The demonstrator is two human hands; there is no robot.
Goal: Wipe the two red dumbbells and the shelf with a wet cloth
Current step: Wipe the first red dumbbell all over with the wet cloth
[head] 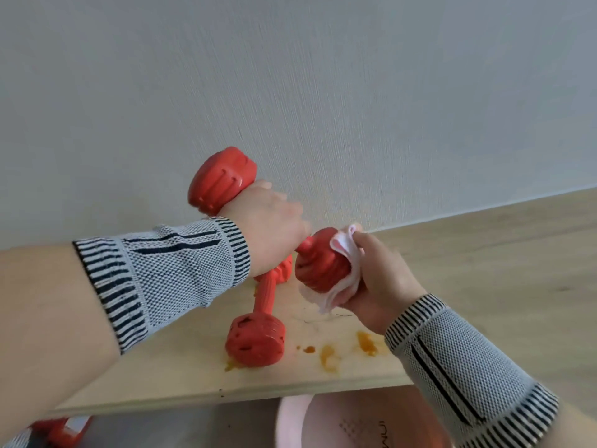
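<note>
Gripping one dumbbell (223, 181), left fingers (274, 202) curl round it; right fingers (371, 250) press cloth (347, 247) against its end.

I see pale grey textured wall (323, 92) filling view above and behind hands. Light wood-grain floor (517, 253) runs right of right hand, meeting wall along straight edge. Below hands, round pale pink plastic basin (297, 421) partly visible at bottom edge. Lighting soft, even, without hard shadows.
</note>
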